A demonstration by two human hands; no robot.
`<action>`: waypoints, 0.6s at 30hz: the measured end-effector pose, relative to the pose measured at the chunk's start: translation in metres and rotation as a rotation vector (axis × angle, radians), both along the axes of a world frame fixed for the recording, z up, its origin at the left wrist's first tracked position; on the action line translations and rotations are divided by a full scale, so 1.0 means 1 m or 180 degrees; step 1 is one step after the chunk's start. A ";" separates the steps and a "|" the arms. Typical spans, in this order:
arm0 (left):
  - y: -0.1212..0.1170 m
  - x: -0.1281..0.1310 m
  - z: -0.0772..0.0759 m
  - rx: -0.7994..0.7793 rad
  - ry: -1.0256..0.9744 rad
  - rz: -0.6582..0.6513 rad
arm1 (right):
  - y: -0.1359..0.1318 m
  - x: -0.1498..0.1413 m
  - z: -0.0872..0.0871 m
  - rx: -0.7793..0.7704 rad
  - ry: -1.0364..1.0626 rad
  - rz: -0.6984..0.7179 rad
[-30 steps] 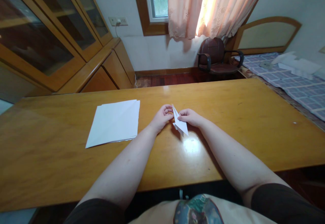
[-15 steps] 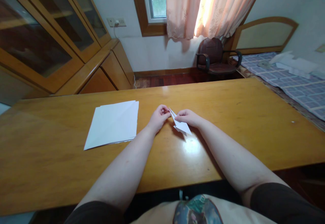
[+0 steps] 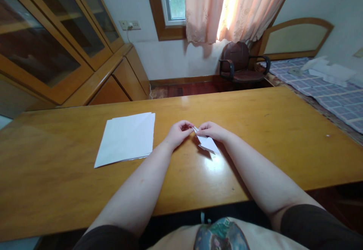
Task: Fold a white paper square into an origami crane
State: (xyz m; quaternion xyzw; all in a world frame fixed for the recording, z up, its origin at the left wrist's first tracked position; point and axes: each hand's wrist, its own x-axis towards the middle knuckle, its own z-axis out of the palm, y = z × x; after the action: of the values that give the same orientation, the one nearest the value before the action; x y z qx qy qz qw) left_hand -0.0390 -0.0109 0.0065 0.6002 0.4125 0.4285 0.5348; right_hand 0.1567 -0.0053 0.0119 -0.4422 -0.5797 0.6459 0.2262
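A small piece of folded white paper [image 3: 208,143] is held just above the wooden table, its wider end pointing toward me and to the right. My left hand [image 3: 180,132] pinches the narrow far tip between thumb and fingers, which partly hide that tip. On the other side, my right hand [image 3: 211,131] grips the paper's upper part, thumb on top. To the left of my hands lies a stack of white paper sheets [image 3: 126,138], slightly uneven at the edges.
The long wooden table [image 3: 62,189] spans the view. Beyond it stand a glass-fronted cabinet [image 3: 82,72] at the left, a brown armchair [image 3: 239,63] under the curtain [image 3: 207,12], and a bed [image 3: 326,87] at the right.
My left hand has shifted a little right and its fingers have closed over the paper's tip. The folded paper has moved slightly right and toward me.
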 end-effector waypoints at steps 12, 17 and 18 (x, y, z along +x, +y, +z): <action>-0.003 0.001 -0.001 0.0582 0.0771 0.0290 | 0.000 -0.006 -0.001 0.0085 0.0218 -0.0235; -0.004 0.002 0.002 0.0736 0.1072 0.0577 | 0.000 -0.009 -0.003 0.0175 0.0127 -0.0446; -0.004 0.002 0.002 0.0769 0.1086 0.0569 | -0.001 -0.009 -0.004 0.0213 0.0099 -0.0476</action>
State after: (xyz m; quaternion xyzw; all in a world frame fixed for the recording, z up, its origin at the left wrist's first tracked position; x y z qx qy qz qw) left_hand -0.0368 -0.0152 0.0089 0.6847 0.4943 0.4128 0.3414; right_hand 0.1473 -0.0058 0.0077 -0.4664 -0.5627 0.6143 0.2974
